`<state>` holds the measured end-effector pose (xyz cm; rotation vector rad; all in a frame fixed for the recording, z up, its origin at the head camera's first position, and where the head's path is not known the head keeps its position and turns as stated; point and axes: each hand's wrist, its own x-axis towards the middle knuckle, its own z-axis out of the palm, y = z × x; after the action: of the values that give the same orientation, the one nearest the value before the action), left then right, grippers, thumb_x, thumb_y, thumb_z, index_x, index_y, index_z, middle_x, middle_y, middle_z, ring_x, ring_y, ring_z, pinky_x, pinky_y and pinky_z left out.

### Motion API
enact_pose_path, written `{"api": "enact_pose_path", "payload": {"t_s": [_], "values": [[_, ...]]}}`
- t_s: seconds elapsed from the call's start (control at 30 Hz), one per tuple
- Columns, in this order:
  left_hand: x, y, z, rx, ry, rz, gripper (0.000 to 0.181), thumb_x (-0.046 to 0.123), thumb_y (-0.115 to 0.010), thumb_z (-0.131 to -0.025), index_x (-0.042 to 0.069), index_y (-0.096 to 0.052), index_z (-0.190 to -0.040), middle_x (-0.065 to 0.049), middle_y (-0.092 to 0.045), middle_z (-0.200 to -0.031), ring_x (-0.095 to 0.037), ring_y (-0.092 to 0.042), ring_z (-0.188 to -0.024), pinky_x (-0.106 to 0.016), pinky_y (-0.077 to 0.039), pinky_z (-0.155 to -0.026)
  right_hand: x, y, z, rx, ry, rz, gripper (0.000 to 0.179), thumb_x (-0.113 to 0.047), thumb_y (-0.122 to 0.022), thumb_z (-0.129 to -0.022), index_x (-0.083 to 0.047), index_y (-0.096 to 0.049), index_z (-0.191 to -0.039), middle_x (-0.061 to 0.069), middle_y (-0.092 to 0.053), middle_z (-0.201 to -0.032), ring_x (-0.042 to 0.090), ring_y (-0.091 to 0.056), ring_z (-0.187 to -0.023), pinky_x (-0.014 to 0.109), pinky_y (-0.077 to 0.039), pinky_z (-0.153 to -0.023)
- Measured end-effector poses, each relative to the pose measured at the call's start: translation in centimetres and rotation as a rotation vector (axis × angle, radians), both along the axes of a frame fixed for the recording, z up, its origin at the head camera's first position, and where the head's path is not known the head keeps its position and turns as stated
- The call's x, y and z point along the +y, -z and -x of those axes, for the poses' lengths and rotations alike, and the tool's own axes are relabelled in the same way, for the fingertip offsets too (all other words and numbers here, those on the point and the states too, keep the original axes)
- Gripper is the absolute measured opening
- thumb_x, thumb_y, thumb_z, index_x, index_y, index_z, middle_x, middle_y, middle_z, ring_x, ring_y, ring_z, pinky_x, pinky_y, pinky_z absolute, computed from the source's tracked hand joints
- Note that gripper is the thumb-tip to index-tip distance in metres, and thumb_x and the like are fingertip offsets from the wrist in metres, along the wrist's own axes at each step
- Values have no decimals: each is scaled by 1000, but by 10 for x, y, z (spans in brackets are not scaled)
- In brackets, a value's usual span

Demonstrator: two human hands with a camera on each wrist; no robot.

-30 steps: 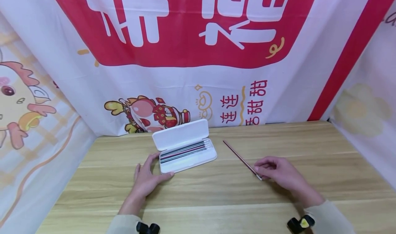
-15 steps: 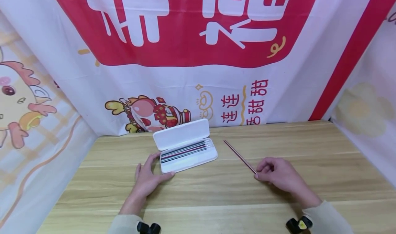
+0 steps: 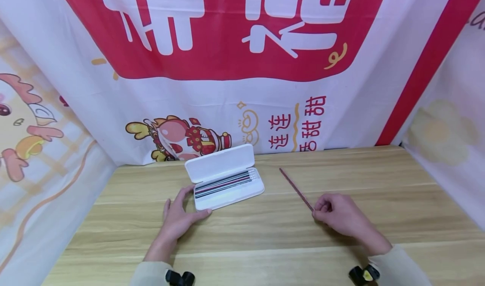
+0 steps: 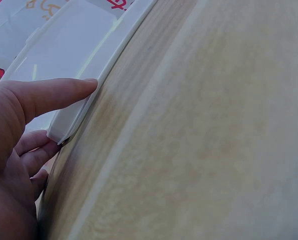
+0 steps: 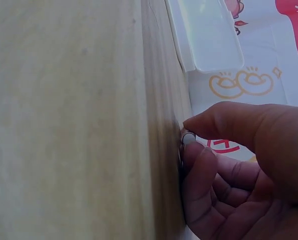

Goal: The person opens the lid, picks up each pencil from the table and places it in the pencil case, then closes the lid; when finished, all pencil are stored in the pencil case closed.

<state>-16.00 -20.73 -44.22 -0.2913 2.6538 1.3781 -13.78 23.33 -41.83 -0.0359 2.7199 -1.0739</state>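
An open white pencil case (image 3: pixel 238 196) lies on the table with its lid raised at the back. Several dark pencils and a reddish one (image 3: pixel 223 184) lie side by side in its tray, pale ends to the right. My left hand (image 3: pixel 177 220) holds the case's near left corner, thumb on the front edge and fingers along the left side. To the right of the case, my right hand (image 3: pixel 340 215) pinches a dark red pencil (image 3: pixel 297 189) near its close end. In the right wrist view the pencil's pale round end (image 5: pixel 189 138) shows between thumb and fingers.
The wooden table (image 3: pixel 265 256) reaches back to a hanging printed cloth (image 3: pixel 227 94). The lid (image 3: pixel 221 163) stands close to that cloth. More printed cloth (image 3: pixel 439 130) closes off the right side, and cloth hangs at the left as well.
My right hand has closed its fingertips over the pencil's near end, which showed beyond the hand earlier. The pencil's far tip has shifted slightly right. The left hand stays at the case.
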Motion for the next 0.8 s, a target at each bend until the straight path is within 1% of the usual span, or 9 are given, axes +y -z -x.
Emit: {"api": "enact_pose_path", "payload": {"t_s": [0.13,0.27,0.37,0.5,0.6,0.7,0.8], "values": [[-1,0,-1,1,2,1,102,40,-96,-79,26,-40,-163,-13,-26,-179,-50,18,-165,-70,16,-132,-1,0,1,-45,26,5,9,-16,-79,-94,-10,-73,-98,3,-69,-87,17,-60,-76,27,-52,-62],[-2,0,-1,14,9,3,102,41,-96,-78,25,-41,-163,-13,-29,-178,-49,13,-166,-68,17,-132,1,2,0,-38,21,37,10,-15,-78,-94,-8,-73,-98,3,-69,-86,17,-61,-73,26,-53,-58],[-2,0,0,17,13,1,101,41,-95,-79,25,-41,-163,-13,-29,-178,-48,12,-167,-67,17,-133,3,2,0,-47,22,80,10,-13,-77,-94,-6,-73,-100,4,-69,-85,17,-63,-71,27,-56,-57],[-2,0,0,20,17,-3,99,40,-94,-81,24,-41,-163,-13,-30,-178,-47,7,-168,-65,17,-134,7,3,0,-75,31,143,13,-13,-74,-97,-3,-73,-105,7,-71,-87,18,-66,-72,30,-62,-60],[-2,-1,0,30,22,-2,99,39,-94,-82,23,-41,-163,-13,-31,-177,-45,0,-168,-62,18,-134,11,3,1,-87,35,196,16,-13,-72,-100,0,-72,-109,8,-72,-89,19,-68,-75,31,-64,-63],[-3,-1,0,30,23,-1,98,38,-94,-82,23,-41,-163,-13,-31,-177,-45,0,-168,-62,18,-134,15,2,2,-104,41,241,19,-14,-69,-103,2,-71,-112,10,-73,-90,20,-70,-79,31,-65,-65],[-2,-2,0,27,23,-3,99,39,-94,-82,23,-41,-163,-13,-31,-177,-46,2,-168,-63,18,-134,20,-3,2,-129,54,269,25,-19,-68,-105,2,-71,-118,10,-74,-95,20,-69,-83,31,-65,-68]]}}
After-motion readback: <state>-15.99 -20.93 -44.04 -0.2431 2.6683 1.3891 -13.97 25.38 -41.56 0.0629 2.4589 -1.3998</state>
